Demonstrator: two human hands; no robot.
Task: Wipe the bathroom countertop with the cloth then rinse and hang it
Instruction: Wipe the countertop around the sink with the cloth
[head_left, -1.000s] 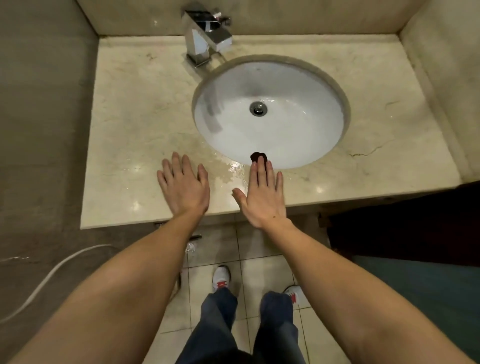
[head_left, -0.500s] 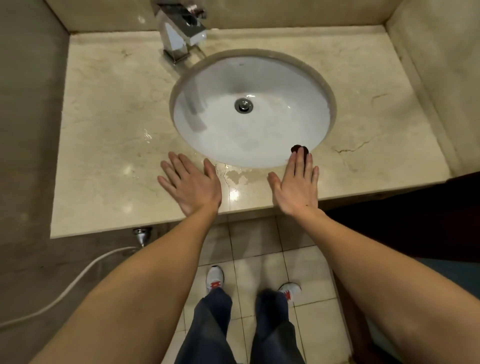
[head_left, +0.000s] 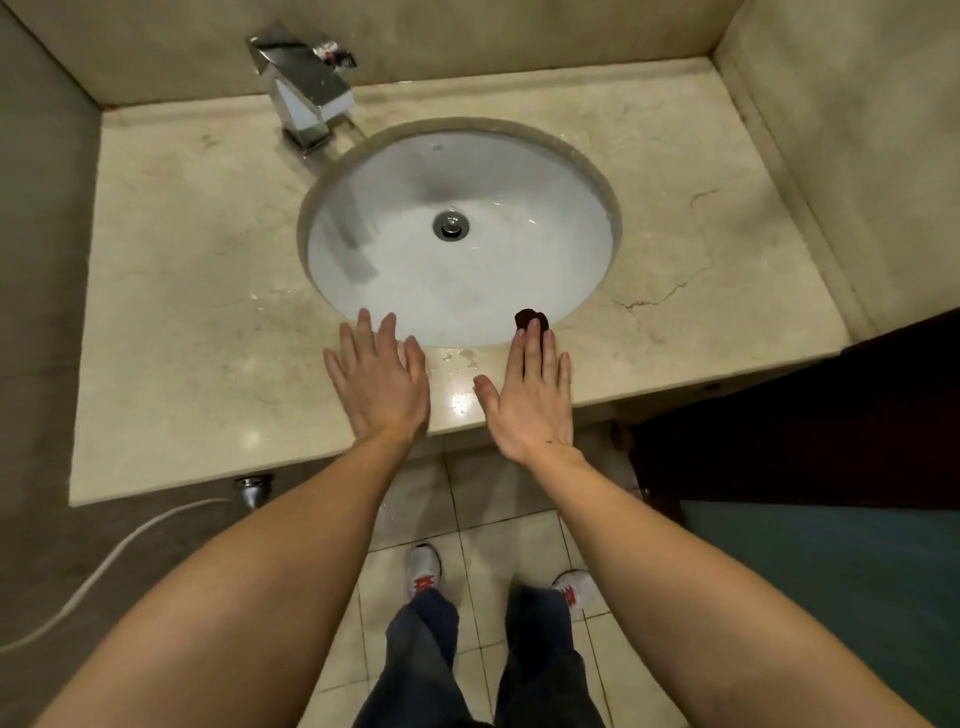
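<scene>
The beige marble countertop (head_left: 182, 260) holds a white oval sink (head_left: 395, 291) with a chrome faucet (head_left: 306, 93) at the back left. My left hand (head_left: 379, 384) lies flat, palm down, on the front strip of the counter, its fingers spread and nothing in it. My right hand (head_left: 527, 400) is flat beside it with its fingers together. A small dark brown piece (head_left: 531, 318) sticks out past its fingertips over the sink's front rim. Whether that piece is cloth I cannot tell. Water drops (head_left: 457, 358) shine between the hands.
Tiled walls close in the counter at the back, left and right. A crack (head_left: 660, 296) runs through the marble right of the sink. A dark cabinet (head_left: 805, 415) stands low on the right. A white hose (head_left: 104, 561) and a valve (head_left: 253, 488) hang under the counter's left.
My right hand has slid to the right along the sink's front rim, and the dark piece has stayed at its fingertips. My left hand has drifted right as well.
</scene>
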